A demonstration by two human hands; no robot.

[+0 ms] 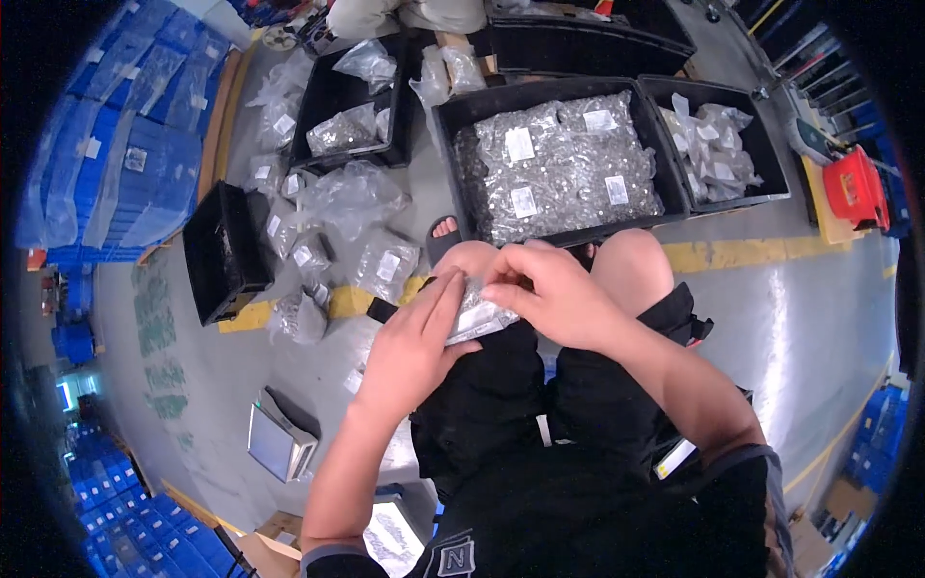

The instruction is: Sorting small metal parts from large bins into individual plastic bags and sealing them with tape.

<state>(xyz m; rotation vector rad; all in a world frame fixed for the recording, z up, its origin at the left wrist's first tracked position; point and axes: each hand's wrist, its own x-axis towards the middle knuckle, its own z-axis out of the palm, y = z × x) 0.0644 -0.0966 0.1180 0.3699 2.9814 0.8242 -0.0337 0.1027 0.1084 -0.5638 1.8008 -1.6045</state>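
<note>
A small clear plastic bag (474,321) with a white label rests over my lap, with small grey pieces visible inside. My left hand (412,332) grips it from the left, the fingers laid across its top and the thumb at its lower edge. From the right, my right hand (559,289) pinches at the bag's upper right side with curled fingers. Just beyond my knees stands a large black crate (445,125), holding several labelled clear bags (568,159) of small metal-looking parts.
More filled bags (385,265) lie on the floor at left, beside a tilted black crate (224,252). Other black crates (403,116) stand beyond. A device with a flat screen (275,443) sits at lower left. Blue boxes (154,164) are stacked far left; a red bucket (853,188) is at right.
</note>
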